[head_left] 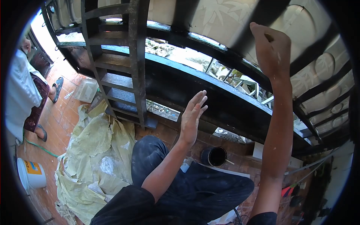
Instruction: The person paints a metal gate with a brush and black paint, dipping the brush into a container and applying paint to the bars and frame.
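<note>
My left hand (192, 119) is raised over my lap in the middle of the view, fingers stretched out and holding nothing. Up at the right, my right hand (273, 48) is closed in front of the cream panel (213, 18) with dark bars. Whatever its fingers may hold is hidden. The black metal frame (198, 90) runs diagonally behind both hands. Below and right of my left hand, a dark round can (216, 155) stands on the tiled floor, with a thin pale stick beside its rim.
A dark wooden ladder (137, 63) leans at the left of the frame. Crumpled yellowish sheeting (90, 153) covers the floor at left. A white bucket (32, 174), a clear plastic container (86, 90) and a green hose lie farther left. Another person (24, 90) stands at the left edge.
</note>
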A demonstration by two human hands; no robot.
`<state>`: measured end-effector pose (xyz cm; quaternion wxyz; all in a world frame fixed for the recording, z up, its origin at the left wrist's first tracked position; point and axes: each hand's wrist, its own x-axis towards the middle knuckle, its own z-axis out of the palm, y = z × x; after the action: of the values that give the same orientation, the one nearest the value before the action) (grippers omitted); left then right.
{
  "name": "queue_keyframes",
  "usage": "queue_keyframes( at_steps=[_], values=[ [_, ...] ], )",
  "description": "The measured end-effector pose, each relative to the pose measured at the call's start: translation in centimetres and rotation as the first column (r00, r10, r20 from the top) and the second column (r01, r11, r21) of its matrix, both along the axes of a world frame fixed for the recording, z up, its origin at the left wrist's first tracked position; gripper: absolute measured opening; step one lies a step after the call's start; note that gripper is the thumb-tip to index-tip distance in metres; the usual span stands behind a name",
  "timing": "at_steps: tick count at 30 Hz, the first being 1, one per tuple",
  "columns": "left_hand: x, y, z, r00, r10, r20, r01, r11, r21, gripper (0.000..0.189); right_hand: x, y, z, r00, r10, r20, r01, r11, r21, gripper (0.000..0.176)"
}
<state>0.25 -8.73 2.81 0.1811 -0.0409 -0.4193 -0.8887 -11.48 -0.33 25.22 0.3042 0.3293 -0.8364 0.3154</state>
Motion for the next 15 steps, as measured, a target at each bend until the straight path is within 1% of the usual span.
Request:
queue_keyframes(
  at_steps=[1,2,3,4,5,6,8,9,10,12,13,14,15],
  values=[
    [-0.2,0.0,0.0,1.000,-0.018,0.017,0.018,1.000,0.021,0.047,0.8,-0.3,0.0,0.984,0.170,0.044,-0.158,0.967,-0.202,0.031],
    [-0.4,0.0,0.1,1.000,-0.015,0.014,0.014,1.000,0.021,0.047,1.1,-0.6,0.1,0.938,0.343,0.054,-0.295,0.869,-0.397,0.032],
    [-0.4,-0.1,0.1,0.999,-0.009,0.048,0.008,1.000,0.017,0.046,0.3,-0.5,-0.4,0.937,0.346,0.055,-0.297,0.868,-0.398,0.032],
    [-0.3,-0.1,0.1,0.996,-0.004,0.085,0.003,1.000,0.011,0.045,-1.2,-0.3,-1.3,0.852,0.504,0.142,-0.353,0.753,-0.556,0.034],
    [-0.2,-0.1,0.1,0.996,-0.002,0.094,0.001,1.000,0.007,0.045,-2.2,0.2,-2.0,0.732,0.653,0.192,-0.360,0.611,-0.705,0.037],
    [-0.1,-0.1,0.1,0.994,0.010,0.107,-0.011,1.000,0.012,0.044,-2.2,0.8,-1.9,0.729,0.655,0.197,-0.353,0.607,-0.711,0.037],
    [-0.4,-0.5,0.2,0.994,0.027,0.106,-0.028,1.000,0.011,0.043,-2.6,1.6,-1.0,0.847,0.440,0.299,-0.148,0.735,-0.662,0.040],
    [-0.4,-0.6,0.1,0.993,0.032,0.111,-0.035,0.999,0.025,0.043,-1.8,1.0,-0.1,0.923,0.235,0.306,-0.057,0.868,-0.494,0.039],
    [-0.2,-0.6,0.1,0.992,0.030,0.119,-0.034,0.999,0.034,0.043,-1.2,0.4,0.5,0.922,0.236,0.308,-0.057,0.867,-0.495,0.039],
    [-0.2,-0.7,0.1,0.993,0.016,0.119,-0.020,0.999,0.030,0.043,-0.5,-0.4,1.1,0.882,0.432,0.192,-0.214,0.727,-0.652,0.037],
    [-0.2,-0.7,0.1,0.993,0.007,0.118,-0.011,0.999,0.030,0.044,-0.8,-0.5,0.7,0.799,0.602,0.016,-0.453,0.618,-0.643,0.035],
    [-0.3,-0.7,0.3,0.993,0.008,0.117,-0.012,1.000,0.028,0.044,-1.4,-0.7,-0.2,0.798,0.603,0.014,-0.454,0.616,-0.644,0.035],
    [-0.3,-0.6,0.6,0.990,0.038,0.135,-0.050,0.995,0.087,0.038,-2.0,-0.9,-1.4,0.806,0.582,0.107,-0.359,0.625,-0.694,0.033]
  ],
)
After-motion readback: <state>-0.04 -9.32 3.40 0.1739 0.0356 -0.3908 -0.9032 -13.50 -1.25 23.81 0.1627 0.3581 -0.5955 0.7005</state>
